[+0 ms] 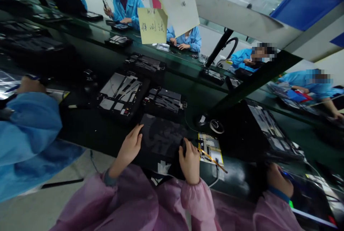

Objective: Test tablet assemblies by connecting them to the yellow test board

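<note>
A dark, flat, tablet-like panel (162, 136) lies in front of me, with faint smudges on its face. Along its left edge, my left hand (129, 147) holds it, the fingers fairly straight and close together. My right hand (189, 160) is closed at the right edge, thumb and fingers bent round a dark part there; its underside is hidden. Just right of that hand lies an opened device with yellow edges (211, 148), and an orange ribbon cable (213, 158) crosses it. Beyond the panel stand opened tablets with bare inner parts (163, 99).
More opened tablets (120, 93) sit at the back left, and a dark stack (268, 127) at the right. A tape roll (216, 126) lies near a slanted post (249, 77). Co-workers' arms reach in from left (29, 116) and right (279, 182). Paper notes (153, 26) hang above.
</note>
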A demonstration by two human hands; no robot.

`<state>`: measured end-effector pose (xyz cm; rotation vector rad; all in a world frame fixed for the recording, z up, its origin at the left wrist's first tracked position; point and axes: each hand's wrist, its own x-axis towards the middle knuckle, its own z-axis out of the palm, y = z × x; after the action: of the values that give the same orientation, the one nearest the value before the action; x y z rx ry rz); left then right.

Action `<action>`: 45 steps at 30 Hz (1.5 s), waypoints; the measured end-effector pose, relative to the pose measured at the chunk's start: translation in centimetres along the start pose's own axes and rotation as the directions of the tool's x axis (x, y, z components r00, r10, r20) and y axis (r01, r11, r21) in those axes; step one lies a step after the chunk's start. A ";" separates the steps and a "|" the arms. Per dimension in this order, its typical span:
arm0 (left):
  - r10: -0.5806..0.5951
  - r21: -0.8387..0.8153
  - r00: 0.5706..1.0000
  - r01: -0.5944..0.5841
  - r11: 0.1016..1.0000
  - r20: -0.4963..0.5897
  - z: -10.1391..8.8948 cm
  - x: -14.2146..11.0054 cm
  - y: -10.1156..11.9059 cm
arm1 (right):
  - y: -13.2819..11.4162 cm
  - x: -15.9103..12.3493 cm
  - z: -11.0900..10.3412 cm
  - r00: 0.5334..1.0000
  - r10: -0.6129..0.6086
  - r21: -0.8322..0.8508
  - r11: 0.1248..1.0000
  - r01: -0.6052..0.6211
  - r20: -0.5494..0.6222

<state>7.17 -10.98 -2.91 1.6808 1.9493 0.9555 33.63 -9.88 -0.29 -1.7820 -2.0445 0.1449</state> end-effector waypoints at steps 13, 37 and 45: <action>-0.084 -0.363 0.978 0.010 0.932 -0.190 -5.0 -0.9 4.4 | -2.1 -1.2 -4.2 0.922 0.292 0.512 0.849 -0.127 -0.256; 0.259 0.032 0.965 -0.258 0.966 -0.047 -1.9 -4.7 0.0 | -2.0 -0.4 1.1 0.963 -0.264 -0.044 0.963 0.266 0.050; 0.589 0.132 0.782 -0.618 0.775 0.205 0.3 -3.0 5.3 | -4.2 -0.6 2.3 0.901 -0.389 -0.002 0.918 0.396 0.190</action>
<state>11.71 -13.61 0.26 2.5031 1.4401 0.8153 28.94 -10.70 -1.02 -1.3804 -2.5128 0.1541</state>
